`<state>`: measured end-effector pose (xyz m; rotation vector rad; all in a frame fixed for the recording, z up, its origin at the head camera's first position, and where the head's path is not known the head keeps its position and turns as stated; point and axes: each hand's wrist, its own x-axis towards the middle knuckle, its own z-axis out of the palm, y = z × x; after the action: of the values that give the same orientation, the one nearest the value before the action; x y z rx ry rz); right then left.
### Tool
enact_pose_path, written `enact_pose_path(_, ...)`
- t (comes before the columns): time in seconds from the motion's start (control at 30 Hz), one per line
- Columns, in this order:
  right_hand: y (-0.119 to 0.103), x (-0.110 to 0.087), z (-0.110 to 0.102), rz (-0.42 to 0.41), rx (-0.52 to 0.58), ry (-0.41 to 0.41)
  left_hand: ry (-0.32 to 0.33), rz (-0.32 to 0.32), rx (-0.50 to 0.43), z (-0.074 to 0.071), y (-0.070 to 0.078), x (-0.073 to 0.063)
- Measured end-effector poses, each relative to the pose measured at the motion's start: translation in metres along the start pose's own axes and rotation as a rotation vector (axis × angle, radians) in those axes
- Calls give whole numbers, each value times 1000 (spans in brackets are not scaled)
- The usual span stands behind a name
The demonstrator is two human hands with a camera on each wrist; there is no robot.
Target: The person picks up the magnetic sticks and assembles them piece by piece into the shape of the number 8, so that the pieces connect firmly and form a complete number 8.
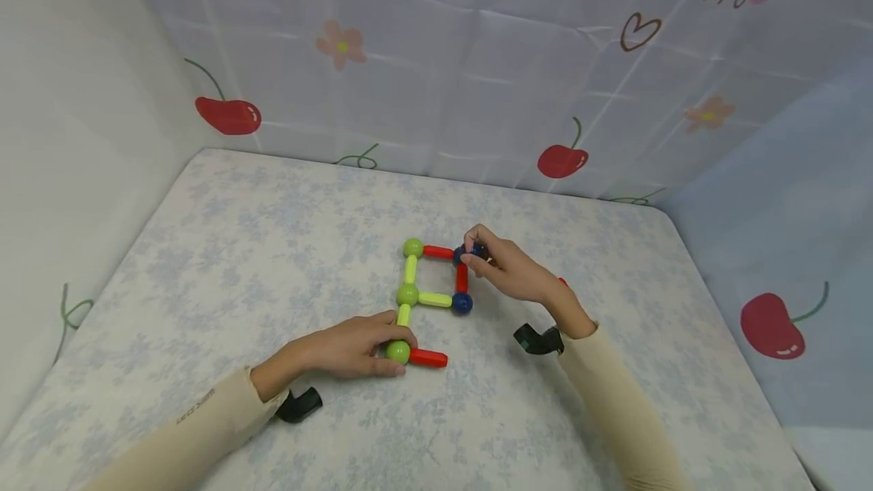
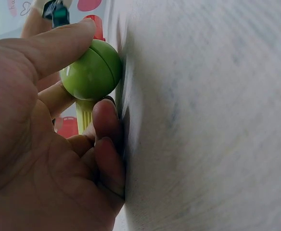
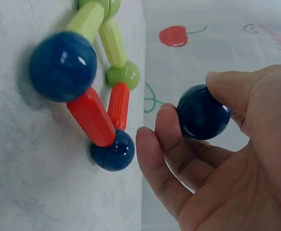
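My right hand (image 1: 511,267) pinches a dark blue ball (image 3: 203,113) between thumb and fingers, beside the blue corner ball (image 3: 112,151) of a flat ball-and-stick figure. In the right wrist view the two balls are apart. My left hand (image 1: 351,345) holds the green ball (image 2: 91,72) at the figure's near left end, thumb on one side and fingers on the other. From that ball a red stick (image 1: 430,358) juts right. Farther up, green balls (image 1: 407,294), yellow-green sticks (image 1: 435,299), red sticks (image 1: 439,252) and another blue ball (image 1: 461,303) form a square.
The figure lies on a table with a pale floral cover (image 1: 273,248). A small red piece (image 1: 562,281) shows behind the right wrist, mostly hidden. Black wrist cameras (image 1: 539,341) hang under both forearms. A printed curtain (image 1: 436,82) stands along the table's back edge.
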<state>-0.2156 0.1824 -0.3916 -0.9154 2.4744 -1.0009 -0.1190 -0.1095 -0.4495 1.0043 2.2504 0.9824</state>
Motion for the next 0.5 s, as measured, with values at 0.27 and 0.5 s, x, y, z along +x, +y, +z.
enact_pose_path(0.27,-7,-36,13,21,-8,-50,10,1,6,-1,2,0)
enact_pose_path(0.5,-5,-52,29,-2,0,-134,4,-12,0,0,1,0)
